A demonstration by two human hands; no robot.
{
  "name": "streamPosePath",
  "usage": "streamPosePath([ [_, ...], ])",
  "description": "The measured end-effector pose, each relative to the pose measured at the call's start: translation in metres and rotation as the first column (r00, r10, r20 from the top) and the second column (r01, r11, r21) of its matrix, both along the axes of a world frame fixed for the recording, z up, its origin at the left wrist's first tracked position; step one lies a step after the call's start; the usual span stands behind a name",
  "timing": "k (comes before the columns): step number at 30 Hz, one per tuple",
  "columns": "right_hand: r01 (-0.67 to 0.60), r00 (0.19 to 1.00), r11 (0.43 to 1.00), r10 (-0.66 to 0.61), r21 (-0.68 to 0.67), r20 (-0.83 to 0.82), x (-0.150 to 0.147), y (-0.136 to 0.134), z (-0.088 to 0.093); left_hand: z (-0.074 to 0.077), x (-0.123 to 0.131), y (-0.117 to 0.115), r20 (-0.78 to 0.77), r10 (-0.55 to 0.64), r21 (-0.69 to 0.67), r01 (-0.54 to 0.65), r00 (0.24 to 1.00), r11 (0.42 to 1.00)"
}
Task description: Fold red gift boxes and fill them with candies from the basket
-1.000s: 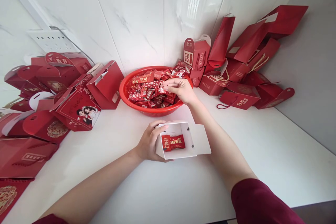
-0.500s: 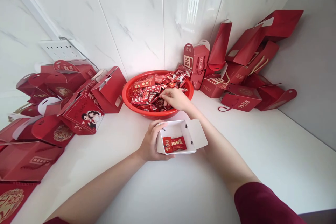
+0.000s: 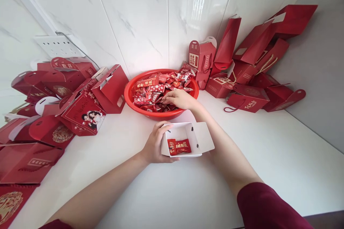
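My left hand (image 3: 156, 145) is wrapped round the side of a small gift box (image 3: 199, 136). The box lies tipped with its white inside facing me and a flap folded out to the right. Two red wrapped candies (image 3: 183, 146) with gold lettering rest inside it. Just beyond, my right hand (image 3: 178, 98) reaches into a red plastic basket (image 3: 129, 104) heaped with wrapped candies (image 3: 149, 84). Its fingers are bent together and press in among the wrappers. The fingertips are partly hidden, so what they pinch cannot be made out.
Many red gift boxes (image 3: 80, 118) are piled on the left of the white counter (image 3: 118, 186). More red boxes (image 3: 248, 96) are stacked at the back right against the grey panel. Behind the basket rises a tiled wall (image 3: 142, 21) with a socket strip (image 3: 60, 44) at left.
My right hand has sunk slightly into the candies, its fingers closer together. My left hand and the box stay nearly still, while the camera view has shifted a little.
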State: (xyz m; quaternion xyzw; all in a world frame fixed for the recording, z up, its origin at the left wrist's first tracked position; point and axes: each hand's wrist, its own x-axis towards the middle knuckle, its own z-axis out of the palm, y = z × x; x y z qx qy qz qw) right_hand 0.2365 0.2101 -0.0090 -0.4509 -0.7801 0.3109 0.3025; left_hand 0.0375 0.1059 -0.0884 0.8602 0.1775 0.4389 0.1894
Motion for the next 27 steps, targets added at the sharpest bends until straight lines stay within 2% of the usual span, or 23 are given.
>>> streamPosePath([
  [2,-0.083,0.972,0.986,0.048,-0.145,-0.228,0.003,-0.001,0.002,-0.001,0.000,0.001,-0.031,-0.028,-0.085,0.025,0.999,0.996],
  [4,-0.162,0.922,0.957,0.060,-0.240,-0.384,0.005,-0.004,0.006,-0.003,0.000,0.003,-0.057,-0.066,-0.213,0.053,0.996,0.976],
  [6,-0.194,0.883,0.947,0.054,-0.258,-0.467,0.007,-0.008,0.010,-0.005,0.001,0.006,-0.043,-0.094,-0.318,0.076,0.995,0.945],
  [8,-0.196,0.852,0.953,0.049,-0.231,-0.522,0.009,-0.011,0.012,-0.007,0.001,0.007,-0.012,-0.106,-0.364,0.095,0.994,0.927],
  [11,-0.165,0.839,0.977,0.065,-0.138,-0.540,0.017,-0.015,0.014,-0.008,0.001,0.008,-0.017,-0.110,-0.360,0.097,0.994,0.928],
  [13,-0.183,0.844,0.981,0.122,-0.066,-0.523,0.024,-0.018,0.015,-0.007,0.000,0.008,-0.040,-0.101,-0.347,0.081,0.994,0.935],
  [17,-0.407,0.837,0.913,0.357,-0.035,-0.415,0.035,-0.023,0.019,-0.005,0.000,0.009,-0.057,-0.085,-0.302,0.064,0.995,0.951],
  [19,-0.450,0.843,0.892,0.414,-0.030,-0.345,0.036,-0.026,0.021,-0.005,0.000,0.009,-0.071,-0.076,-0.277,0.053,0.995,0.960],
  [22,-0.359,0.866,0.934,0.333,0.001,-0.373,0.031,-0.032,0.023,-0.005,0.000,0.010,-0.082,-0.053,-0.248,0.031,0.995,0.968],
  [25,-0.161,0.858,0.987,0.137,-0.007,-0.496,0.029,-0.044,0.024,-0.002,0.000,0.010,-0.077,-0.043,-0.240,0.024,0.996,0.970],
  [27,-0.018,0.837,1.000,0.027,0.021,-0.547,0.035,-0.058,0.023,0.002,-0.001,0.010,-0.070,-0.085,-0.265,0.064,0.994,0.962],
])
